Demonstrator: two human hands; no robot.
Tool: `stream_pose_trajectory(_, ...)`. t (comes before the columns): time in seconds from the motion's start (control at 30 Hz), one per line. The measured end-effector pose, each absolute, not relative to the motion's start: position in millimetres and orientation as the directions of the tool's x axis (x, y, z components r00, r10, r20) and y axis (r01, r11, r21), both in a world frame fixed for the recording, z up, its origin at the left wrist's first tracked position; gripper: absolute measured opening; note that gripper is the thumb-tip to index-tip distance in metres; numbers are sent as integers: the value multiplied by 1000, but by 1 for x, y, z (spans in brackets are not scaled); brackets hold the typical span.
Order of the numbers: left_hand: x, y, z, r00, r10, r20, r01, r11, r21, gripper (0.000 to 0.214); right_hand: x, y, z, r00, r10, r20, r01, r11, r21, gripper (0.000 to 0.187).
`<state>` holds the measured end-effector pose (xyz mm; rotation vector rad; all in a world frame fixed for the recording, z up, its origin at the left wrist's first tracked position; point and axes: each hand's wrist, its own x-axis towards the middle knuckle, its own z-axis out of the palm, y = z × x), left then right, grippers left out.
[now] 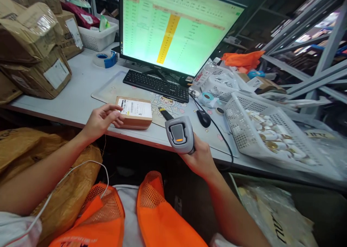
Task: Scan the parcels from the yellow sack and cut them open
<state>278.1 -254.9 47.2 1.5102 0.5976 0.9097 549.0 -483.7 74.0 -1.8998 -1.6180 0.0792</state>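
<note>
A small brown cardboard box (pixel 137 122) lies near the front edge of the desk, with a white printed shipping label (pixel 139 108) on top. Beside its left end is my left hand (pixel 103 120), fingers loosely bent and apart, nothing gripped in them. The fingertips overlap the box's corner; whether they touch it I cannot tell. My right hand (pixel 202 156) is wrapped round the handle of a grey barcode scanner (pixel 176 133), raised in front of the desk edge. Just beyond the scanner, a dark tool with a yellow tip (pixel 166 113) lies on the desk mat, partly hidden.
A monitor (pixel 173 30) showing a spreadsheet stands behind a black keyboard (pixel 155 84). Right of these are a mouse (pixel 204 118), its cable and a white basket (pixel 235 124) of small rolls. Stacked cartons (pixel 35 73) and a blue tape dispenser (pixel 110 60) occupy the left.
</note>
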Motion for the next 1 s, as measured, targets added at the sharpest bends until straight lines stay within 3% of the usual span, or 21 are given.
stream_pose_trajectory(0.2, 264, -221, 12, 261, 911, 319, -172, -281, 944, 33, 548, -479, 73, 233, 922, 309, 853, -41, -520, 20)
stream_pose_trajectory(0.6, 267, -192, -14, 408, 883, 231, -91, -212, 973, 48, 551, -481, 71, 211, 926, 312, 873, -35, -487, 21)
stream_pose_trajectory(0.8, 264, -197, -10, 332, 898, 288, -95, -272, 958, 47, 550, -486, 65, 5, 907, 421, 916, 165, -366, 25)
stream_pose_trajectory(0.9, 264, -210, 1, 291, 874, 389, -94, -378, 921, 40, 548, -489, 65, -168, 834, 525, 893, 355, -278, 29)
stream_pose_trajectory(1.0, 267, -239, 23, 343, 778, 527, -235, -472, 850, 35, 544, -493, 66, -275, 767, 580, 849, 477, -228, 27)
